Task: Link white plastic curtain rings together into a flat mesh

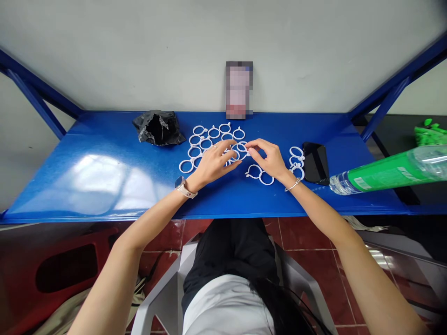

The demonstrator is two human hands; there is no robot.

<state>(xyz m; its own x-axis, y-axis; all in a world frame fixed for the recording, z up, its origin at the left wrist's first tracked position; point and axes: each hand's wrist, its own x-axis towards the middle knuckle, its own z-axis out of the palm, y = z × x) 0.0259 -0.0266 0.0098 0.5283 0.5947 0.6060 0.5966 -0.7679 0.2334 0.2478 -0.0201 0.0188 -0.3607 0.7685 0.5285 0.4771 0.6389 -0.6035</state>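
Several white rings, each with a small knob, lie in a loose cluster on the blue table; one of them is a ring [199, 130] at the back left. Over this cluster is my left hand [217, 161], palm down with thumb and fingers apart, hiding some rings beneath it. My right hand [268, 157] pinches a white ring [241, 147] at the cluster's right edge between thumb and forefinger. Just below that hand lie two more rings, one being a ring [266, 178] near my wrist. Another small group, with a ring [296, 152] at its top, sits right of my right hand.
A crumpled black plastic bag [159, 128] stands at the back left. A blurred phone-like panel [239, 90] leans on the wall. To the right are a black phone [315, 163] and a green-labelled bottle [387, 172]. Blue metal braces [386, 109] flank the blue table [87, 186].
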